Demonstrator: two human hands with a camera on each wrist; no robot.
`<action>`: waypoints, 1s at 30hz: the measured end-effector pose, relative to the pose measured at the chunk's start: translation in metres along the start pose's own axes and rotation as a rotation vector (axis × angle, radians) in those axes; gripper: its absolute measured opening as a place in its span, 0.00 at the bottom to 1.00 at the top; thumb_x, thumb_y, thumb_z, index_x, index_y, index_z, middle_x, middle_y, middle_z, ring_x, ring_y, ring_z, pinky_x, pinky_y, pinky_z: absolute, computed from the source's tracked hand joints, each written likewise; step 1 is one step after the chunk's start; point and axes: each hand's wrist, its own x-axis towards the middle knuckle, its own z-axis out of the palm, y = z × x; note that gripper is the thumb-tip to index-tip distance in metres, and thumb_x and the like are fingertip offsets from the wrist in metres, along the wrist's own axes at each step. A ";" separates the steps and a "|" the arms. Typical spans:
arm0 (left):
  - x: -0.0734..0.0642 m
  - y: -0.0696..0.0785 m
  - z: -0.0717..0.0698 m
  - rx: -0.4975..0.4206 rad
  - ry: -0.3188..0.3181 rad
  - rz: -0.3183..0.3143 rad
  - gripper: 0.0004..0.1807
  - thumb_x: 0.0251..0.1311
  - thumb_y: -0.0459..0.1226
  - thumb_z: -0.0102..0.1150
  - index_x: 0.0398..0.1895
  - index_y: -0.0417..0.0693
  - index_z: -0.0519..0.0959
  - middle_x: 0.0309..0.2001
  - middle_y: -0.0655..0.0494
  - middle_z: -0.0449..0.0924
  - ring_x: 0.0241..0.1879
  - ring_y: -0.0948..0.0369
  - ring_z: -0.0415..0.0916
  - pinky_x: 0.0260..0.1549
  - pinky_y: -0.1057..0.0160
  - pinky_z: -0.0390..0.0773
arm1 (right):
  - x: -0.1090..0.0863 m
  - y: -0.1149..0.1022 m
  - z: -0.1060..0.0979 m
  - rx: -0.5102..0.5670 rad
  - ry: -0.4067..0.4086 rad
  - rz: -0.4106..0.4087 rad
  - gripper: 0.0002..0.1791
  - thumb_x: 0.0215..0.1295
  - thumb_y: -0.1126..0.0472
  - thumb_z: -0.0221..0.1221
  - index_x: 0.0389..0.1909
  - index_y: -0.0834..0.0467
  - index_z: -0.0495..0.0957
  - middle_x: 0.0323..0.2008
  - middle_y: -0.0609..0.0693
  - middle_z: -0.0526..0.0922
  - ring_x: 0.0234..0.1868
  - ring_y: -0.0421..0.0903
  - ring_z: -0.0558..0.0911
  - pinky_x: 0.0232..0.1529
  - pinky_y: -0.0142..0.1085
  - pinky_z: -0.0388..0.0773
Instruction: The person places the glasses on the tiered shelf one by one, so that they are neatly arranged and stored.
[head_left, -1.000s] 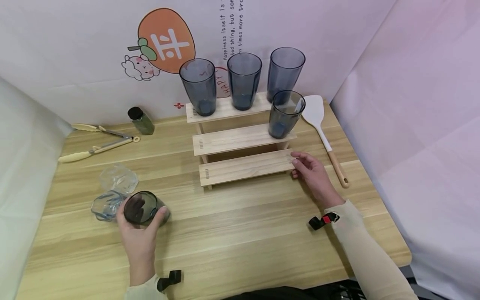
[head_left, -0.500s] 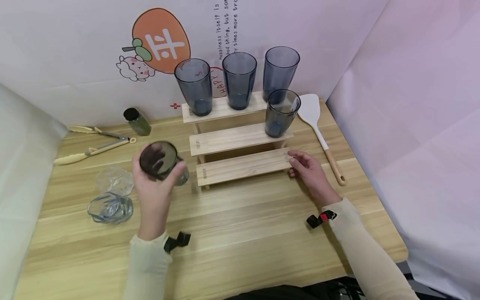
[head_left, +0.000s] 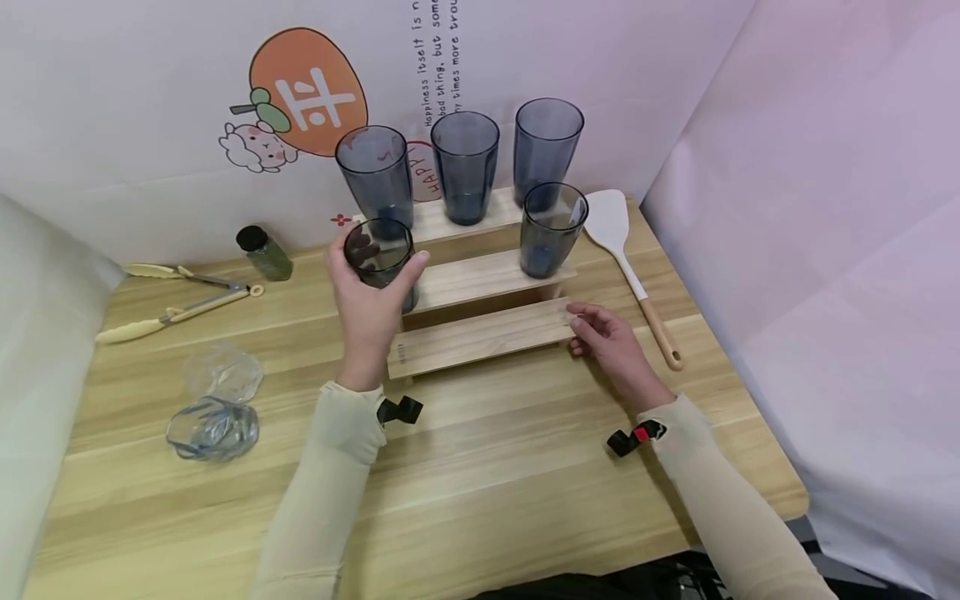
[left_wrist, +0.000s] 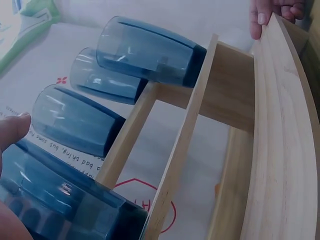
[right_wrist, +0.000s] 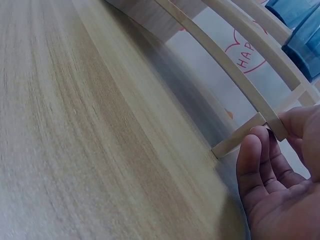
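My left hand [head_left: 367, 321] grips a smoky blue-grey drinking glass [head_left: 392, 236], thumb on its right side and fingers round its left. The glass stands at or just above the left end of the middle step [head_left: 472, 279] of a three-tier wooden rack; I cannot tell whether its base touches. Three tall glasses [head_left: 465, 171] are lined up on the top step, and a shorter glass [head_left: 551, 237] occupies the middle step's right end. At the lowest step's right end, my right hand [head_left: 611, 342] pinches the board [right_wrist: 277, 127] between thumb and fingers.
Two clear glass cups [head_left: 213, 429] lie at the table's left. Behind them are open tongs [head_left: 195, 308] and a black-capped green jar [head_left: 266, 254]. A white spatula [head_left: 618, 237] with a wooden handle lies right of the rack. A printed white sheet [head_left: 172, 100] hangs behind.
My left hand has lifted the glass from beside the clear cups and carried it right and away from me to the middle step. My right hand keeps its hold on the rack.
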 end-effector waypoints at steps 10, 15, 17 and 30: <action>-0.001 0.000 0.022 0.032 0.040 0.053 0.45 0.53 0.36 0.78 0.69 0.39 0.60 0.67 0.45 0.58 0.66 0.54 0.62 0.66 0.55 0.61 | 0.001 0.000 -0.001 0.020 0.007 -0.005 0.23 0.73 0.58 0.61 0.64 0.65 0.74 0.49 0.55 0.78 0.35 0.47 0.81 0.36 0.34 0.82; -0.001 -0.004 0.028 0.013 0.059 0.092 0.45 0.52 0.34 0.78 0.68 0.39 0.58 0.65 0.43 0.60 0.65 0.50 0.63 0.66 0.51 0.61 | 0.001 0.001 0.000 0.022 -0.001 -0.003 0.23 0.74 0.58 0.61 0.64 0.65 0.74 0.49 0.55 0.78 0.35 0.47 0.81 0.36 0.34 0.82; 0.000 -0.007 0.029 -0.017 0.063 0.120 0.45 0.51 0.32 0.78 0.66 0.39 0.57 0.65 0.43 0.61 0.64 0.49 0.63 0.66 0.50 0.61 | 0.001 0.002 0.000 0.018 -0.002 -0.002 0.23 0.74 0.58 0.61 0.64 0.65 0.74 0.50 0.55 0.78 0.35 0.46 0.81 0.36 0.34 0.82; 0.002 -0.007 0.027 -0.054 0.060 0.178 0.44 0.49 0.30 0.78 0.62 0.35 0.55 0.61 0.41 0.64 0.62 0.49 0.66 0.65 0.48 0.62 | 0.002 0.005 -0.002 0.008 -0.006 -0.011 0.23 0.74 0.57 0.60 0.64 0.64 0.74 0.47 0.55 0.78 0.35 0.46 0.81 0.37 0.34 0.82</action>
